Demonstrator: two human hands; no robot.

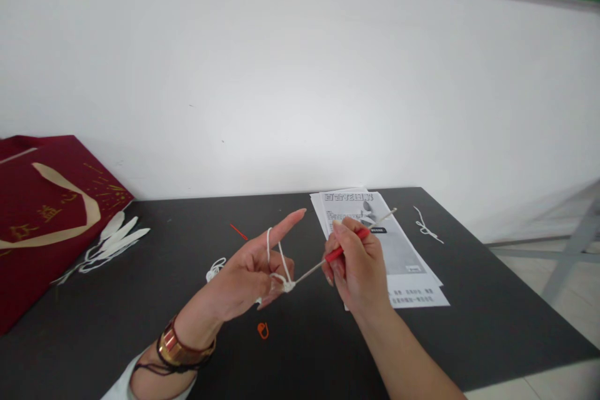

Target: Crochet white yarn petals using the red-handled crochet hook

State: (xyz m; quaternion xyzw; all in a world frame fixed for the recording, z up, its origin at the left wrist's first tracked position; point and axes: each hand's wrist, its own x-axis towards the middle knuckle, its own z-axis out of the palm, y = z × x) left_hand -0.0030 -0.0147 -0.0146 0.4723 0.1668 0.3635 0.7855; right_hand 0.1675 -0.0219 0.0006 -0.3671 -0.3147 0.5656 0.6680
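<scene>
Right hand (360, 262) gripped crochet hook (334, 254); left hand (246, 275) pinched white yarn (289, 286).
Hook seemed light, stiff, best held mid-length; yarn seemed soft, best pinched near the hook's left tip.

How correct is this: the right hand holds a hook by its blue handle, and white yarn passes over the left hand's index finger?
In the head view, the handle is red, not blue. The right hand does hold the hook by it, and white yarn passes over the index finger of the left hand.
</scene>
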